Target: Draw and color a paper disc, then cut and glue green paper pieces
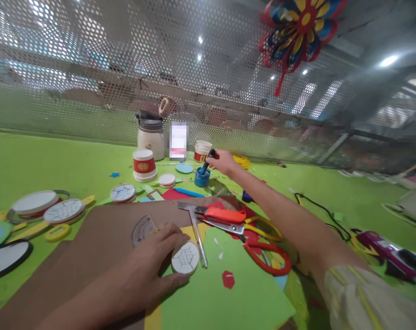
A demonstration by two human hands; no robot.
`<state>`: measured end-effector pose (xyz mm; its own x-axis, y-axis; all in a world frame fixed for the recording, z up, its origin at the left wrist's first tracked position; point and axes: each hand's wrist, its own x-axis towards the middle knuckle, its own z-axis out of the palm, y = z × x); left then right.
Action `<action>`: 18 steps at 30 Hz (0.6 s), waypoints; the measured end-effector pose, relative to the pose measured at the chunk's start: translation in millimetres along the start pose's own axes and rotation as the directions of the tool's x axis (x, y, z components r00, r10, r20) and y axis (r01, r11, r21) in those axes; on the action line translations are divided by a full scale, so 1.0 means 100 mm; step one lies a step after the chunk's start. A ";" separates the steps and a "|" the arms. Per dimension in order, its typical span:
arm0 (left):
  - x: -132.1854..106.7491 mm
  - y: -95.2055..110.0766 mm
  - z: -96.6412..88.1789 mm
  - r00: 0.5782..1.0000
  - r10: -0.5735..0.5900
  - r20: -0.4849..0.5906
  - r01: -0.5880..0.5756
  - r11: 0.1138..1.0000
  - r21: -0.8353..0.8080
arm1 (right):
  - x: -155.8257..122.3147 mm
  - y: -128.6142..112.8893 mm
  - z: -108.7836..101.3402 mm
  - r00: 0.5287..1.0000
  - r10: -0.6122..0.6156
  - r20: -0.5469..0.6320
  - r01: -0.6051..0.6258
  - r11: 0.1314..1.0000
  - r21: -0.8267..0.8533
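Observation:
My left hand (152, 260) rests on the brown card (101, 238) near me, its fingers curled around a small white round disc (185, 258) with pencil lines on it. My right hand (222, 162) reaches far across the table and is closed on a black-handled brush (208, 160), whose tip dips into a small blue paint pot (201, 178). A clear protractor (143, 229) lies just above my left hand.
An orange box cutter (225, 214), a metal ruler (197, 234), red and yellow scissors (263, 247) and green paper (221, 293) lie between my arms. Paper cups (144, 165), a white jug (151, 134), round discs (63, 211) at left, a purple glue gun (386, 250) at right.

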<state>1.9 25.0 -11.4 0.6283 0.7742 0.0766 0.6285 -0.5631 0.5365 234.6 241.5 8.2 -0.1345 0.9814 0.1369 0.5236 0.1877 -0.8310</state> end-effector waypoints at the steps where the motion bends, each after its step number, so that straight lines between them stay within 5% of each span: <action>1: 0.00 0.00 0.00 1.000 0.000 -0.009 0.000 1.000 0.001 | -0.02 -0.01 -0.01 1.000 0.006 -0.002 -0.006 1.000 0.014; 5: 0.00 -0.01 0.01 1.000 0.007 -0.021 -0.007 1.000 -0.011 | -0.13 -0.09 -0.09 0.999 0.025 -0.037 -0.022 0.997 0.079; 11: 0.02 -0.05 0.01 0.999 -0.021 0.030 0.022 0.999 -0.040 | -0.36 -0.30 -0.40 0.967 0.001 -0.253 0.069 0.961 0.269; 18: 0.03 -0.03 0.00 0.998 -0.027 0.054 0.030 0.998 -0.058 | -1.27 -0.44 -0.60 0.953 0.097 -0.287 0.073 0.846 0.528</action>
<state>1.8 28.6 -13.0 0.6346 0.7726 0.0166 0.6195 -0.5214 0.5868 279.3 111.2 60.3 0.1637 0.9650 0.2048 -0.0112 0.2094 -0.9778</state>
